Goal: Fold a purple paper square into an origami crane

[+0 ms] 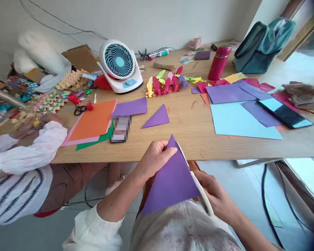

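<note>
Low in the centre of the frame, just below the near edge of the table (183, 143), the person holds a folded purple triangle (172, 181) over their lap. The left hand (155, 158) has thumb and fingers pinched together on the top corner. The right hand (216, 193) is closed along the right edge, where a white strip shows; I cannot tell what that is.

To my eye the fold goes best if the edges stay matched at the pinched tip while the right fingers press along the side.

A smaller purple triangle (157, 118) lies on the table above, and another person's white sleeve (34, 146) rests at the left.
</note>
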Demonstrator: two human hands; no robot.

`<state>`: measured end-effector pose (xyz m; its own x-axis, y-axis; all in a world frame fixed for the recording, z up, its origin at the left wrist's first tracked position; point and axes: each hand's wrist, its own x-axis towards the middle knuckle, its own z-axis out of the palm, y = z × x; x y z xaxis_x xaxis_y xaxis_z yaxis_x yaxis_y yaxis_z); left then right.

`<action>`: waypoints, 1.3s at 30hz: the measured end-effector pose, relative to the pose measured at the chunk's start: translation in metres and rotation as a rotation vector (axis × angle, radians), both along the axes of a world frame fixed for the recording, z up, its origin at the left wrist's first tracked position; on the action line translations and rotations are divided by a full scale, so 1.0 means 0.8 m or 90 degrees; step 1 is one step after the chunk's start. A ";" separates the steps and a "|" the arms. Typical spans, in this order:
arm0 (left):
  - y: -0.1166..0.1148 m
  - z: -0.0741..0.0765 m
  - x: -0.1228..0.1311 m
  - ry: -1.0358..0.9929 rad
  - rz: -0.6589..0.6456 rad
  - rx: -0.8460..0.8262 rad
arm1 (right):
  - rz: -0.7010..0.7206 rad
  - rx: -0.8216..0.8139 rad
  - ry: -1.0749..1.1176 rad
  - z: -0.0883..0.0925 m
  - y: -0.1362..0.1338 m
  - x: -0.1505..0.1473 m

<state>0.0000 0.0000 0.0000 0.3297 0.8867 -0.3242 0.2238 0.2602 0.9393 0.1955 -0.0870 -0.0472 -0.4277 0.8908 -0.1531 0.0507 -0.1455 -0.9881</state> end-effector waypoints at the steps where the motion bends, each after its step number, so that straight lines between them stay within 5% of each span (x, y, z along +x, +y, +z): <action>1: -0.001 0.000 0.000 -0.004 -0.001 -0.001 | 0.000 -0.013 0.010 0.000 -0.001 -0.001; 11: 0.003 0.002 -0.002 -0.042 0.055 0.075 | -0.139 -0.020 0.155 0.000 0.019 0.014; 24: 0.008 -0.002 -0.021 -0.035 0.129 0.153 | -0.179 -0.054 0.084 -0.006 0.014 0.004; 39: -0.004 0.002 -0.025 -0.147 0.218 0.115 | -0.300 0.015 0.045 -0.008 0.035 -0.010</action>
